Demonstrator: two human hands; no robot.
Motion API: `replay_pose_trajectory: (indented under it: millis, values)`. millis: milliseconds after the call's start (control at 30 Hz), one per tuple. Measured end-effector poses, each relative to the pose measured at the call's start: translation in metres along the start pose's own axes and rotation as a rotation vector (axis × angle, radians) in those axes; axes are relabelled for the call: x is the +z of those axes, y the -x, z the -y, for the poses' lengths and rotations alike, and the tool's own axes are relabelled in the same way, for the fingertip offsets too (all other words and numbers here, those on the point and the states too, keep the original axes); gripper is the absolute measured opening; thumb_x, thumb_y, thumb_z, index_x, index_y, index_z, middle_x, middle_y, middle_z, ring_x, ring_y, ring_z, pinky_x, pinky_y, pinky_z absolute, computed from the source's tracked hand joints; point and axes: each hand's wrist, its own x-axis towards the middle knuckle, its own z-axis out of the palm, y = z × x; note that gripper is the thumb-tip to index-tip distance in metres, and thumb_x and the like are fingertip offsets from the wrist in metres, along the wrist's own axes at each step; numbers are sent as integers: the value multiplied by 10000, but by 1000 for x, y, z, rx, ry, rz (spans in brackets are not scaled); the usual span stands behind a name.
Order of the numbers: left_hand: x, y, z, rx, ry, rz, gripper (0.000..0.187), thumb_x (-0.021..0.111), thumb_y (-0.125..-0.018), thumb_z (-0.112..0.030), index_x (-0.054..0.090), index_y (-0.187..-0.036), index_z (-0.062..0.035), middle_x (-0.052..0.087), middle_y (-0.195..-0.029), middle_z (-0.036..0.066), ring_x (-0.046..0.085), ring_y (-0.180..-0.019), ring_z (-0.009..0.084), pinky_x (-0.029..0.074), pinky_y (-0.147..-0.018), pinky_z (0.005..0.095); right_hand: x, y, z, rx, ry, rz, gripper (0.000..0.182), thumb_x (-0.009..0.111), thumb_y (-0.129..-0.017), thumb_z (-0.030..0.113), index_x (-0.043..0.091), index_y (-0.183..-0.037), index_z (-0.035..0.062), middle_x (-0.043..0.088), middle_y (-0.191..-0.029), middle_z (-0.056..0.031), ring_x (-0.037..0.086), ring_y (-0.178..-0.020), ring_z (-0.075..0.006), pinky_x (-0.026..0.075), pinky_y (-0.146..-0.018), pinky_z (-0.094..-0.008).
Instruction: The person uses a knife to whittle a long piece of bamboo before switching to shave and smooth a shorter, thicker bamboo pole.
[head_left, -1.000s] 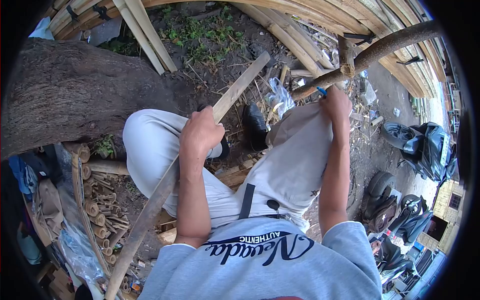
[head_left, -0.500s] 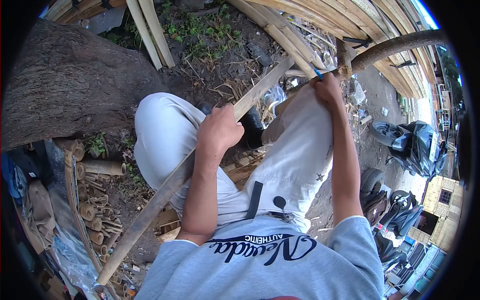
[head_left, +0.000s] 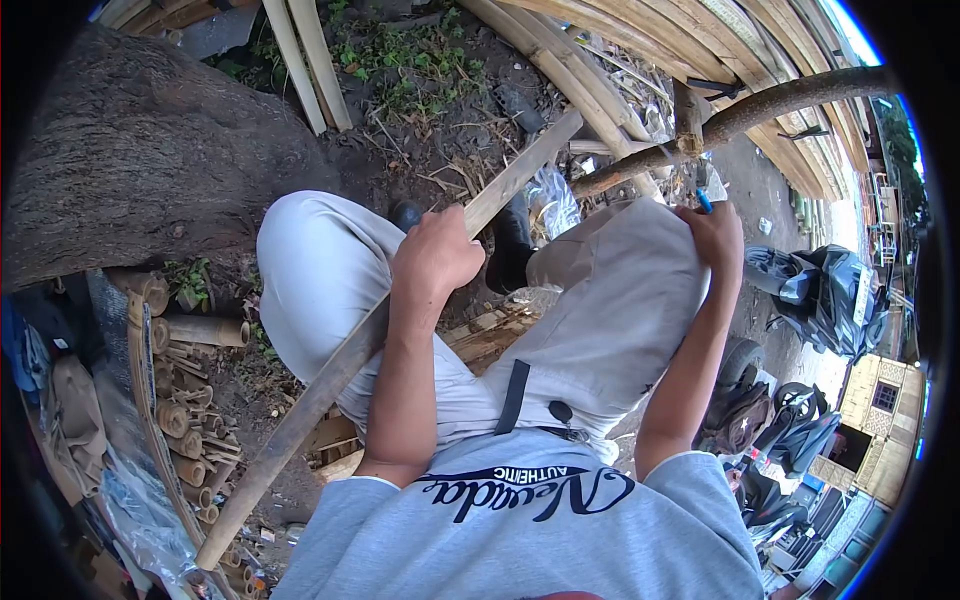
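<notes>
Bamboo slat (head_left: 400,310), long and flat, runs diagonally from the near left corner up to the far centre, crossing between the person's knees. Left hand (head_left: 437,252) grips it about two-thirds of the way up, fingers (head_left: 452,268) wrapped tight around the slat, thumb side toward the far end. Slat's near end sits low by the cut bamboo pieces (head_left: 190,420) heaped on the ground at left; far end points at the dirt and weeds.

Right hand (head_left: 715,235) rests on the right knee of the light trousers (head_left: 610,310), fingers closed around a blue-handled tool (head_left: 703,200); only the blue tip shows above the fist, the working end can't be made out. That hand is well apart from the slat.

Big tree trunk (head_left: 130,160) at far left. A thinner branch (head_left: 760,105) angles across far right, just beyond the right hand. More split bamboo poles (head_left: 600,60) stacked along the far edge. Black shoe (head_left: 512,245) on the ground between the knees, just right of the slat. Parked scooters (head_left: 830,290) at right.
</notes>
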Motion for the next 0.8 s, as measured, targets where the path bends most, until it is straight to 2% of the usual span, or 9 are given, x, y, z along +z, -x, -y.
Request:
replay_pose_trajectory:
  millis: [67,133,200,267,333,533,600,667,800]
  values:
    - [4,-3,1,26,-2,3,404,648,-871,-181,653,-1241,-20,685,-1247,248,647,-1187,422,524,-1026,494,13,-17,-11,-100,-16,127,516,795,-805,400,715,-975,-80,724,-985,-311,717,-962,-452,542,-849,-516]
    - [5,-1,2,38,-16,21,404,650,-873,-183,652,-1241,-16,685,-1243,252,647,-1185,426,524,-1023,497,42,-21,8,-115,1,-48,395,767,-835,329,724,-980,-36,720,-989,-309,708,-982,-450,533,-844,-523]
    - [5,-4,4,46,-22,29,403,651,-876,-185,651,-1240,-13,685,-1240,256,646,-1182,431,524,-1021,500,62,-44,22,-178,-80,-92,361,743,-866,325,729,-951,-25,722,-971,-302,712,-966,-445,535,-838,-521]
    - [8,-7,8,61,24,24,452,706,-906,-225,611,-1252,50,673,-1190,322,632,-1159,476,504,-1000,517,43,-64,39,-138,-150,-110,381,733,-881,340,731,-927,-38,720,-945,-309,718,-952,-441,538,-838,-519]
    - [6,-5,5,50,21,14,458,706,-907,-227,607,-1258,51,671,-1188,325,631,-1160,480,504,-1001,518,52,-94,39,-128,-171,-45,416,734,-882,358,738,-928,-56,725,-922,-305,725,-922,-442,545,-838,-512]
    - [4,-6,6,44,26,11,463,705,-911,-236,602,-1255,56,665,-1178,344,630,-1156,489,501,-1004,519,79,-108,67,-163,-153,-127,439,742,-856,358,759,-962,-67,740,-935,-290,734,-927,-430,557,-852,-496]
    - [4,-4,7,42,18,19,462,707,-910,-238,602,-1250,57,664,-1178,345,629,-1157,489,500,-1004,520,76,-95,74,-129,-152,-28,445,745,-852,351,750,-1032,-56,741,-972,-294,734,-961,-419,552,-861,-485]
    - [3,-4,10,33,21,21,452,708,-909,-236,601,-1232,61,660,-1180,348,626,-1152,497,497,-998,527,75,-86,73,-447,-255,339,492,747,-861,371,720,-1124,-44,737,-984,-298,740,-947,-394,548,-848,-469]
    - [3,-1,17,36,41,7,446,706,-907,-232,597,-1224,64,658,-1176,349,621,-1141,510,497,-987,530,62,-71,67,-262,-199,90,532,723,-906,426,703,-1162,-40,745,-914,-217,721,-841,-299,537,-787,-420]
